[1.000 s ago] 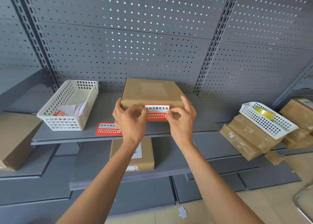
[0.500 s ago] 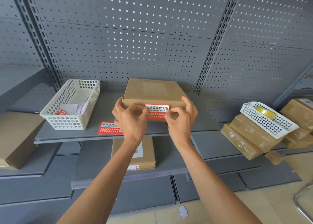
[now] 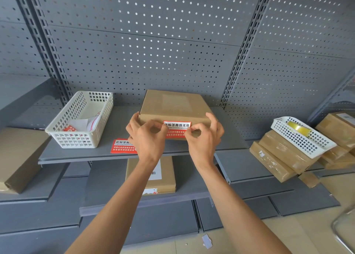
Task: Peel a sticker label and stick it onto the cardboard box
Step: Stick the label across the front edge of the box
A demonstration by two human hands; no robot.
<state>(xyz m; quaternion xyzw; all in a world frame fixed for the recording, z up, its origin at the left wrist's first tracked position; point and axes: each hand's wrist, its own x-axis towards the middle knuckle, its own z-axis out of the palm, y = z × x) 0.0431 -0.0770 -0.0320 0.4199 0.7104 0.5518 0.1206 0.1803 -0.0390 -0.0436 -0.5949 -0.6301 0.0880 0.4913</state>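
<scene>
A flat cardboard box (image 3: 172, 104) lies on the grey shelf (image 3: 107, 153) in front of me. A red and white sticker label (image 3: 177, 126) sits against the box's front face. My left hand (image 3: 147, 140) pinches the label's left end with thumb and forefinger, while its other fingers rest on the box's left corner. My right hand (image 3: 206, 136) pinches the label's right end, its other fingers spread above the box's front edge. The label's lower part is hidden behind my fingers. A second red label (image 3: 121, 146) lies flat on the shelf, left of my left hand.
A white basket (image 3: 80, 119) holding label sheets stands on the shelf at the left. A perforated back panel (image 3: 153, 51) rises behind. Another box (image 3: 167, 176) lies on the lower shelf. At the right are stacked boxes (image 3: 276, 157) and a white basket (image 3: 301, 136) with tape.
Both hands stay at the label on the box front. My right thumb and forefinger have drawn slightly inward over the label's right end. The box has not moved.
</scene>
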